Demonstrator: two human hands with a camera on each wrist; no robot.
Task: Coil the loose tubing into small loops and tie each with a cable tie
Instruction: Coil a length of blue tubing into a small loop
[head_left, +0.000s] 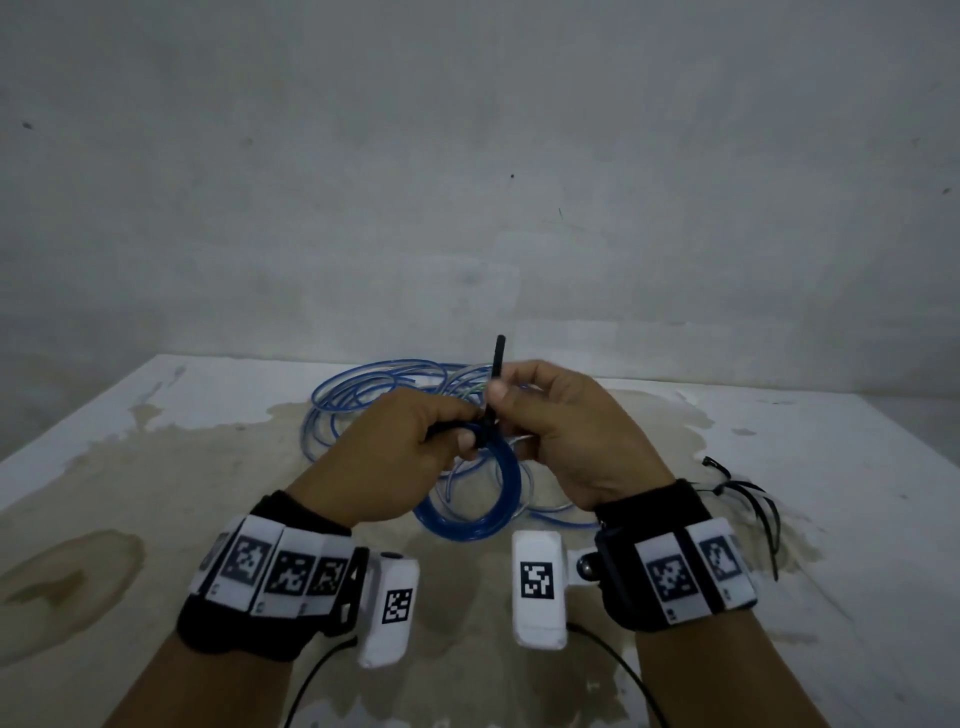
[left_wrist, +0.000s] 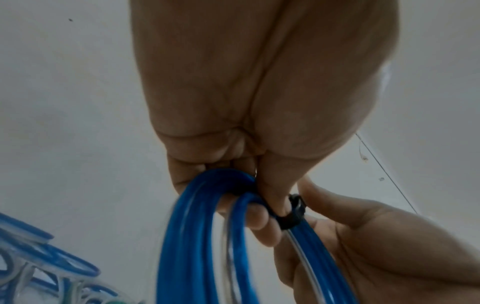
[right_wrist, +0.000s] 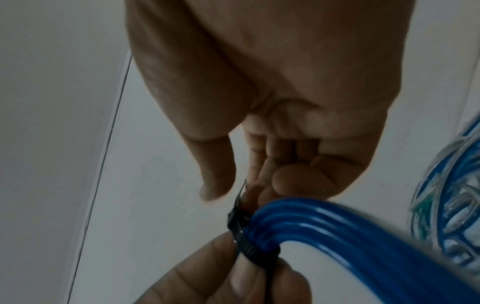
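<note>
A small coil of blue tubing (head_left: 501, 499) hangs above the table between both hands. My left hand (head_left: 465, 436) grips the top of the coil (left_wrist: 197, 236), where a black cable tie (left_wrist: 293, 216) wraps the bundle. My right hand (head_left: 501, 397) pinches the tie's tail (head_left: 498, 364), which sticks straight up. In the right wrist view the ribbed tie band (right_wrist: 244, 236) circles the blue strands (right_wrist: 337, 232), and the thin tail runs up between thumb and fingers. The tie's head is mostly hidden by fingers.
A pile of loose blue and clear tubing (head_left: 363, 400) lies on the stained white table (head_left: 156, 493) behind the hands. Several spare black cable ties (head_left: 748, 499) lie to the right of my right wrist. A wall stands close behind the table.
</note>
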